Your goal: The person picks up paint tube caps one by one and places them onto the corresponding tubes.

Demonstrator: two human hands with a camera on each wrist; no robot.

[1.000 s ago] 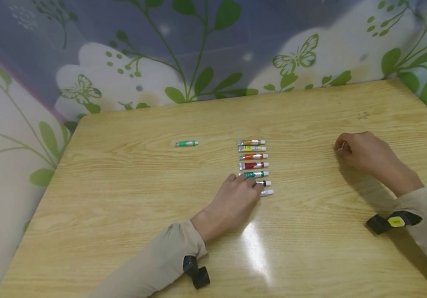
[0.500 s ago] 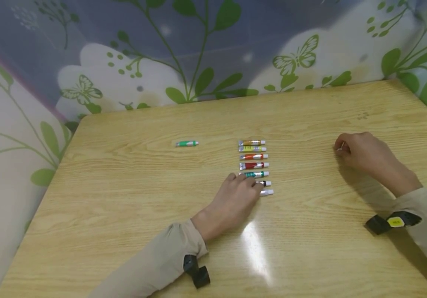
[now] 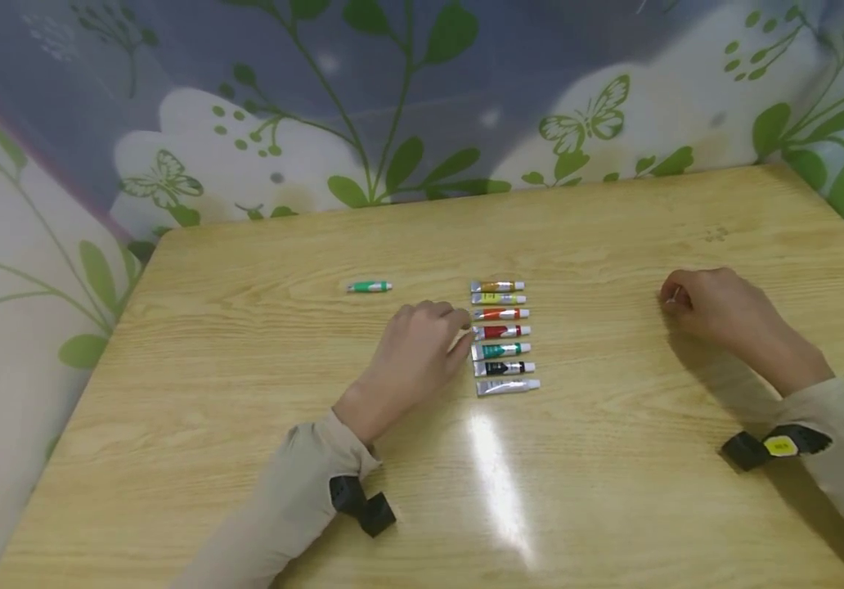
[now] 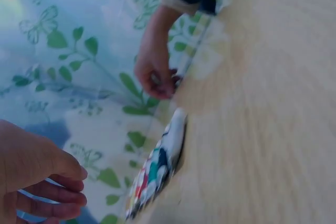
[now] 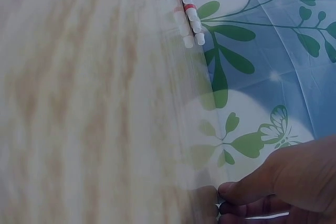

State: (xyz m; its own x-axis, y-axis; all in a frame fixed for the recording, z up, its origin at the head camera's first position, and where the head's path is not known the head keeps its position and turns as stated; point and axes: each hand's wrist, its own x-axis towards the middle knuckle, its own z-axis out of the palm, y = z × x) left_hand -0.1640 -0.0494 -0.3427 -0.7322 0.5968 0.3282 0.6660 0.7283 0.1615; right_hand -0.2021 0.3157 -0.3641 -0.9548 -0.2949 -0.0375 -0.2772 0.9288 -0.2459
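Observation:
Several small paint tubes lie stacked in a neat column mid-table, white caps to the right: gold [image 3: 497,287], yellow [image 3: 498,299], orange [image 3: 500,314], red [image 3: 501,332], teal [image 3: 501,351], black [image 3: 505,369] and silver-white [image 3: 508,387]. A lone light-green tube [image 3: 369,287] lies to their left. My left hand [image 3: 410,352] hovers just left of the column, fingertips close to the red tube's crimped end; in the left wrist view its loosely bent fingers [image 4: 55,198] hold nothing. My right hand [image 3: 724,315] rests on the table far to the right, fingers loosely curled, no tube visible in it.
The wooden table [image 3: 245,393] meets a wall covering [image 3: 437,98] with leaf and butterfly prints at its back edge. Black wrist cameras [image 3: 363,505] sit on both sleeves. A bright glare lies on the tabletop below the column.
My left hand has lifted off the lower tubes and moved left and a little away from me, uncovering the teal, black and silver-white tubes. The right hand has stayed in place.

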